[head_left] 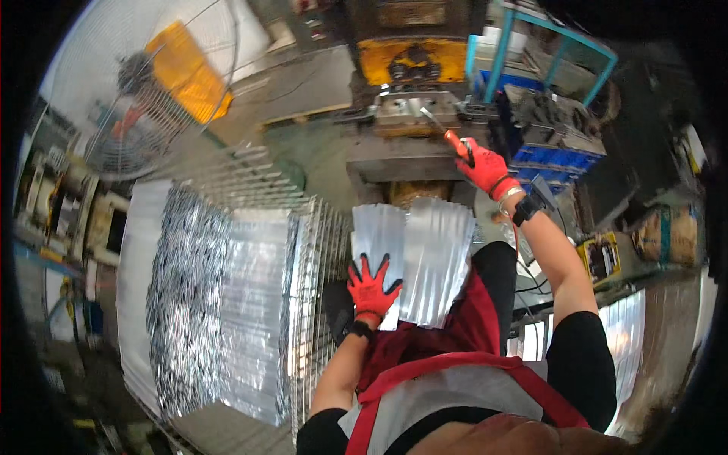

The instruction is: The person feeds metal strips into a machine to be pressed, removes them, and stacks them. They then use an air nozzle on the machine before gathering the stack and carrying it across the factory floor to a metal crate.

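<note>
My left hand [371,290], in a red glove with dark fingertips, lies flat with spread fingers on a stack of shiny metal strips [436,262] in front of my lap. Ahead and to the right, my right hand [485,168], gloved alike, is closed round a red-handled tool [455,142] with a slim metal shaft. The shaft points toward the metal die block [406,108] of a press, and its tip is close to the block. Whether it touches cannot be told. The fingers partly hide the tool's handle.
On the left, a wire basket [322,227] holds many more metal strips [254,303]. Beyond it stands a large fan [144,98]. Right of the press are blue crates [542,163] with dark parts on top and a teal frame [565,34]. A thin hose [517,235] hangs below my right arm.
</note>
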The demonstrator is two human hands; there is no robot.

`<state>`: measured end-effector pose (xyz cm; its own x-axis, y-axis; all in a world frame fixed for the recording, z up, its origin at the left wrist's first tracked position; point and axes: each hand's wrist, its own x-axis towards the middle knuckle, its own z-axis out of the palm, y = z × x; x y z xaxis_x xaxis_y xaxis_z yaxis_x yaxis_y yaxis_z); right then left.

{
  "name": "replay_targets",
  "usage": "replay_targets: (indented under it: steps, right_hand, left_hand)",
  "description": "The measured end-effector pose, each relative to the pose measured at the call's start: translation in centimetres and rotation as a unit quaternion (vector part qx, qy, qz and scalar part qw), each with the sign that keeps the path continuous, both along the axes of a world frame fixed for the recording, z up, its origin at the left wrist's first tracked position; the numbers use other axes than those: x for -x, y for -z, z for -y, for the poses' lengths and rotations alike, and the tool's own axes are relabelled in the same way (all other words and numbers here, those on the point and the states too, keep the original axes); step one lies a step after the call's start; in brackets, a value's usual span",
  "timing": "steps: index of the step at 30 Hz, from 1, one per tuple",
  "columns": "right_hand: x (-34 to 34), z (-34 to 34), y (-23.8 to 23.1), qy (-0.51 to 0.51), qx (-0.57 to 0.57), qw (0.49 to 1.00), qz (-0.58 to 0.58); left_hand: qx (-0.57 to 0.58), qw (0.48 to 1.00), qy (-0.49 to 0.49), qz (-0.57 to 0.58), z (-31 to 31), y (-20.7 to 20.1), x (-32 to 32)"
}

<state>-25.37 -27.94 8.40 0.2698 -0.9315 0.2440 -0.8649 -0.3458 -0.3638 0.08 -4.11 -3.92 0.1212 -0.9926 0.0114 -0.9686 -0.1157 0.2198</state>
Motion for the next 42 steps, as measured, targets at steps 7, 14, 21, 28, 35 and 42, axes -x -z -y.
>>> replay_targets:
  steps: [7, 14, 21, 28, 35, 42]
  right_hand:
    - [15.1, 1.7, 7.3, 0.108, 0.047, 0.981, 0.156]
    - [30.4, 16.9, 14.3, 0.183, 0.091, 0.881, 0.427]
    - [30.6, 26.1, 19.9, 0.293, 0.052, 0.86, 0.415]
    - [32.4, 19.0, 19.7, 0.463, 0.071, 0.865, 0.179]
    - [25.0, 2.3, 17.2, 0.14, -0.017, 0.867, 0.478]
    - [12.5, -17.0, 11.1, 0.141, -0.074, 0.881, 0.446]
  left_hand:
    - [-0.02, 1.0, -0.004, -0.002, 0.3, 0.1, -0.1]
    - [-0.026, 0.999, 0.024, -0.021, 1.2, -1.4, 0.8]
    - [-0.079, 0.997, -0.009, -0.009, -0.3, -0.6, 0.2]
    - [-0.062, 0.998, 0.026, -0.009, 1.8, -1.1, 0.4]
    - [0.037, 0.997, 0.066, 0.017, 1.8, -3.4, 2.2]
    - [-0.116, 0.99, 0.025, -0.07, -2.3, -1.3, 5.8]
